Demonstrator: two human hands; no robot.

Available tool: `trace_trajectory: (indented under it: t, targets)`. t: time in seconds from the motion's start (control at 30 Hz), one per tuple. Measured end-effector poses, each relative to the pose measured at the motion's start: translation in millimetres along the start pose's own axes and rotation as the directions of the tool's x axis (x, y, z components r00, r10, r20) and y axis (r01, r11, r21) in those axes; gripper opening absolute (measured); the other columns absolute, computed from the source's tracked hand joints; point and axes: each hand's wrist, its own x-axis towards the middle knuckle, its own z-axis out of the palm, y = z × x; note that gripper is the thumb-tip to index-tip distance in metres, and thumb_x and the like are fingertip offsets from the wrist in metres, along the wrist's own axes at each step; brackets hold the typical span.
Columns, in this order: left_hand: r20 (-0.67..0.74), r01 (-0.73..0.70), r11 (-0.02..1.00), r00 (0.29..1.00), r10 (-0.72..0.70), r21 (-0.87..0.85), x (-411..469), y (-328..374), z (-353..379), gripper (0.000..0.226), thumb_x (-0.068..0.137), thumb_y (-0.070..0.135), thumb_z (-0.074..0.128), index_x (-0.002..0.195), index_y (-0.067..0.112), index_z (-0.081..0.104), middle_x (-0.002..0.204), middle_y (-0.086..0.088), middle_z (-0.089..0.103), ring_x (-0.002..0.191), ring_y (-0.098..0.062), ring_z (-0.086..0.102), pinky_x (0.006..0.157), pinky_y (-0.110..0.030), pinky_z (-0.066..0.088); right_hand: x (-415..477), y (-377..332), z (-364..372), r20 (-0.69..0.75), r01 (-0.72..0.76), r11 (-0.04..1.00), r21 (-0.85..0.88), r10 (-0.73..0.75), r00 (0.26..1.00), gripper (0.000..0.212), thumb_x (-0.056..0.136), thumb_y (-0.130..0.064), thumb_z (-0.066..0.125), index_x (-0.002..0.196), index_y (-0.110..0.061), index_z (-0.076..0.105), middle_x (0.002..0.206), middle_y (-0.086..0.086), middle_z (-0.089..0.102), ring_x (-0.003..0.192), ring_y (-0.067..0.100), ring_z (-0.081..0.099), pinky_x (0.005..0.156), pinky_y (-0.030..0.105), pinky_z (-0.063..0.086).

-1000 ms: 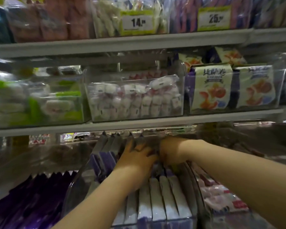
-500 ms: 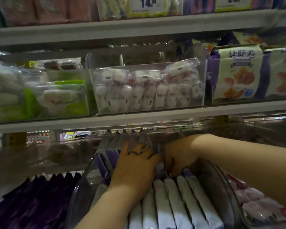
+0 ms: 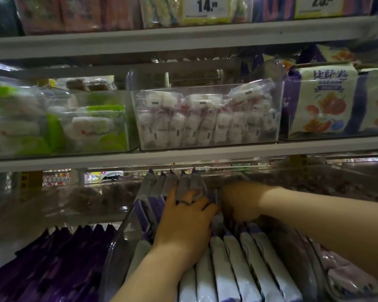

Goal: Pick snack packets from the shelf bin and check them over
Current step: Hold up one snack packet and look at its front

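Snack packets (image 3: 234, 264), white with purple ends, stood on edge in a row inside a clear bin (image 3: 116, 253) on the lower shelf. More of the same packets were tipped upright at the back of that bin.

Left hand (image 3: 188, 219) lay on the packets, fingers straight and spread against the upright ones; its grip was released. A dark ring (image 3: 184, 202) showed on one finger.

Right hand (image 3: 240, 201) reached in from the right, just beside the left, knuckles bent and fingers sunk among the packets. The fingertips were hidden, so whether its grip held anything could not be told.

Dark purple packets (image 3: 59, 258) filled the space left of the bin; pale pink packets (image 3: 345, 277) lay to its right.

On the shelf (image 3: 183, 158) above stood three clear bins: green-and-white packs (image 3: 59, 125) at left, white-and-pink wrapped sweets (image 3: 205, 118) in the middle, cream-and-purple bags (image 3: 323, 101) at right. A price tag (image 3: 206, 6) reading 14 was fixed on the top shelf.
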Motion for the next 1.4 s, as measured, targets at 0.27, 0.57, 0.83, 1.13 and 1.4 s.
trace_trajectory:
  t: [0.27, 0.57, 0.83, 1.13, 1.4]
  targets:
    - [0.042, -0.027, 0.999, 0.999, 0.025, 0.029, 0.5, -0.6, -0.8, 0.043, 0.095, 0.034, 0.044, 0.137, 0.040, 0.046, 0.142, 0.015, 0.047, 0.144, -0.018, 0.023, 0.096, -0.041, -0.040, -43.1, 15.1, -3.1, -0.404, -0.097, 0.964, 0.249, 0.195, 0.894, 0.025, 0.094, -0.019, 0.054, 0.115, -0.026, 0.066, 0.115, -0.001, 0.064, 0.104, 0.017, 0.060, 0.087, 0.026, 0.049]
    - [0.048, -0.051, 0.999, 0.998, 0.051, -0.008, -11.0, 9.6, -27.2, 0.045, 0.091, 0.037, 0.049, 0.137, 0.041, 0.049, 0.152, 0.009, 0.038, 0.148, -0.024, 0.016, 0.114, -0.057, -0.019, -119.5, 5.2, -6.2, -0.636, 0.098, 0.930, 0.354, 0.163, 0.754, 0.014, 0.090, -0.018, 0.061, 0.100, -0.023, 0.069, 0.092, -0.010, 0.061, 0.088, 0.008, 0.056, 0.083, 0.025, 0.049]
    - [0.246, 0.388, 0.265, 0.862, -0.444, -0.882, -44.4, 45.2, -101.8, 0.024, 0.101, 0.021, 0.046, 0.097, 0.018, 0.070, 0.091, -0.005, 0.071, 0.080, -0.019, 0.071, 0.076, -0.032, 0.058, -165.2, -31.8, -27.0, -0.810, 0.281, 0.862, 0.421, 0.218, 0.545, 0.013, 0.087, -0.010, 0.065, 0.097, -0.016, 0.069, 0.090, -0.005, 0.061, 0.083, 0.012, 0.060, 0.076, 0.027, 0.052]
    - [0.552, 0.308, -0.531, 0.734, -0.395, -0.789, -131.1, 35.0, -132.2, 0.042, 0.099, 0.046, 0.045, 0.120, 0.013, 0.062, 0.105, -0.009, 0.075, 0.084, -0.022, 0.074, 0.064, -0.032, 0.061, -182.0, -142.1, 42.1, -0.838, 0.632, 0.576, 0.518, 0.192, 0.511, 0.017, 0.085, 0.007, 0.064, 0.097, -0.005, 0.067, 0.092, 0.002, 0.062, 0.088, 0.010, 0.062, 0.081, 0.025, 0.053]
    - [0.288, 0.346, -0.048, 0.688, -0.666, -0.937, -220.1, 12.0, -99.3, 0.025, 0.094, 0.024, 0.062, 0.118, 0.021, 0.058, 0.107, 0.002, 0.074, 0.097, -0.016, 0.072, 0.083, -0.039, 0.058, -164.8, -215.5, 85.3, -0.464, 0.505, -0.157, 0.849, 0.236, 0.854, 0.037, 0.084, -0.030, 0.058, 0.120, -0.033, 0.051, 0.114, -0.008, 0.063, 0.103, 0.005, 0.064, 0.085, 0.023, 0.054]
